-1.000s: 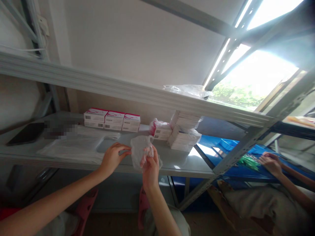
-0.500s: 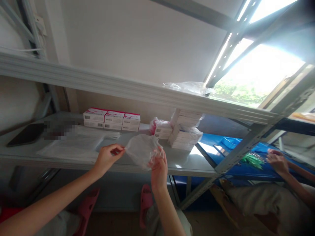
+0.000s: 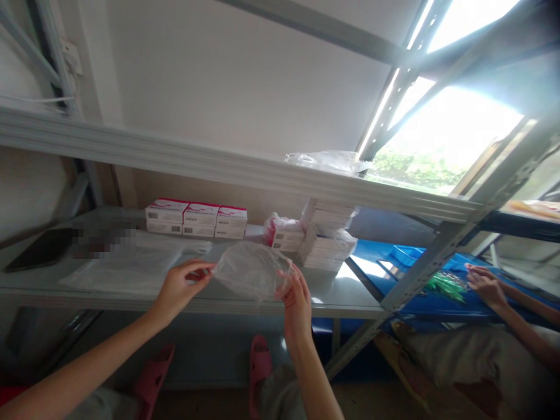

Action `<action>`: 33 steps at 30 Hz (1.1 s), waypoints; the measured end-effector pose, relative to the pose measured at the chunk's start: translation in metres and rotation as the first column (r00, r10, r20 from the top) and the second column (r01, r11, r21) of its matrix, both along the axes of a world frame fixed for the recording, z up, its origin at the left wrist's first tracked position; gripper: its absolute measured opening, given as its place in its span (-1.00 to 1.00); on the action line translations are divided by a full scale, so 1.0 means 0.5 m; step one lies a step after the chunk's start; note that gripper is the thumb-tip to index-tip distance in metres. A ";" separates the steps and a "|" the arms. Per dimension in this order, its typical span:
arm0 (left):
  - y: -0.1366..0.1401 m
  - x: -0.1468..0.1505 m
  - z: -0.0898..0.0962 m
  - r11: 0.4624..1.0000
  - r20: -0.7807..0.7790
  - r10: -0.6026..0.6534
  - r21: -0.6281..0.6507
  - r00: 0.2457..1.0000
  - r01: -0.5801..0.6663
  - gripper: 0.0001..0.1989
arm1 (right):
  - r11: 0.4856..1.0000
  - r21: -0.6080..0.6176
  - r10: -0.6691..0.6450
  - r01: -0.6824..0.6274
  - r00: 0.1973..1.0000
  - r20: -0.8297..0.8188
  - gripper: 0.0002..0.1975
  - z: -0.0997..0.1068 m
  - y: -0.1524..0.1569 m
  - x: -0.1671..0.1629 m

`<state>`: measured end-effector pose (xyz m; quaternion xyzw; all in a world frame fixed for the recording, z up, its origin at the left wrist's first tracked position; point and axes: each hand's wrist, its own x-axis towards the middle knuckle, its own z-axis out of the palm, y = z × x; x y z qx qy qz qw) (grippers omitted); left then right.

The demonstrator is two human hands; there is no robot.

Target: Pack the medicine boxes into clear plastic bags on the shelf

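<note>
A clear plastic bag is stretched between my two hands above the front of the grey shelf. My left hand pinches its left edge between thumb and fingertips. On the other side, my right hand grips the bag's right edge, with the film bunched at the fingers. Beneath and left of the bag lies a flat pile of clear plastic bags. Behind it stand white-and-pink boxes, stacked two high. Bagged boxes are piled to the right, beside a smaller bagged pink-and-white box.
A dark flat object lies at the shelf's left end. The upper shelf beam crosses above, carrying crumpled plastic. Past the slanted metal post, a co-worker's hands are near green items on a blue surface.
My right hand has moved right and slightly down, my left hand a little left. The bag is now pulled wider and flatter between them. The view has shifted slightly.
</note>
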<state>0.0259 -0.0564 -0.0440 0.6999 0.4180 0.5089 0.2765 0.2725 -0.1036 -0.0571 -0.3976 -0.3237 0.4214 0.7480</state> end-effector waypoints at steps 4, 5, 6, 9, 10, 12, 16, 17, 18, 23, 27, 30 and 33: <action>0.001 -0.014 0.004 1.000 0.010 -0.030 0.005 1.000 0.030 -0.70 | 0.999 -0.003 -0.050 0.050 0.998 -0.050 -0.65 -0.002 0.010 0.030; 0.001 -0.017 0.004 0.999 0.015 -0.035 0.005 0.999 0.035 -0.70 | 0.999 -0.004 -0.032 0.032 0.997 -0.075 -0.65 -0.004 0.013 0.036; 0.001 -0.019 0.005 0.999 0.016 -0.041 0.004 0.999 0.040 -0.70 | 1.000 -0.003 -0.007 0.007 0.995 -0.101 -0.64 -0.006 0.016 0.040; -0.001 -0.024 0.005 0.998 -0.009 -0.063 -0.010 0.998 0.063 -0.72 | 0.998 0.003 0.066 -0.066 0.987 -0.145 -0.55 -0.008 0.018 0.040; -0.002 -0.025 0.005 0.998 -0.021 -0.066 -0.019 0.998 0.066 -0.72 | 0.996 0.014 0.088 -0.087 0.987 -0.136 -0.50 -0.007 0.016 0.036; -0.004 -0.025 0.004 0.998 -0.028 -0.052 -0.034 0.998 0.051 -0.71 | 0.990 0.050 0.133 -0.130 0.989 -0.071 -0.38 0.002 0.005 0.025; -0.008 -0.030 0.005 1.000 -0.052 -0.009 -0.028 0.999 0.008 -0.71 | 0.975 0.034 0.212 -0.220 0.965 0.156 -0.41 0.037 -0.021 0.012; -0.007 -0.033 0.006 1.000 -0.066 0.005 -0.021 0.998 -0.007 -0.71 | 0.976 0.006 0.212 -0.217 0.955 0.207 -0.49 0.045 -0.025 0.013; -0.006 -0.038 0.006 1.000 -0.080 0.028 -0.010 0.996 -0.028 -0.71 | 0.980 -0.015 0.196 -0.199 0.948 0.251 -0.55 0.052 -0.027 0.016; -0.002 -0.063 0.008 0.980 -0.017 0.195 0.043 0.981 -0.194 -0.68 | 0.998 -0.028 0.069 -0.063 0.928 0.365 -0.64 0.059 -0.026 0.045; -0.004 -0.066 0.014 0.970 0.107 0.232 0.054 0.967 -0.239 -0.67 | 0.999 -0.050 0.036 -0.018 0.917 0.398 -0.61 0.061 -0.036 0.061; -0.006 -0.065 0.023 0.967 0.164 0.233 0.061 0.958 -0.246 -0.71 | 0.996 -0.074 0.077 -0.050 0.899 0.432 -0.60 0.069 -0.047 0.071; -0.005 -0.067 0.034 0.957 0.166 0.260 0.088 0.951 -0.276 -0.73 | 0.995 -0.082 0.095 -0.063 0.871 0.482 -0.60 0.075 -0.049 0.085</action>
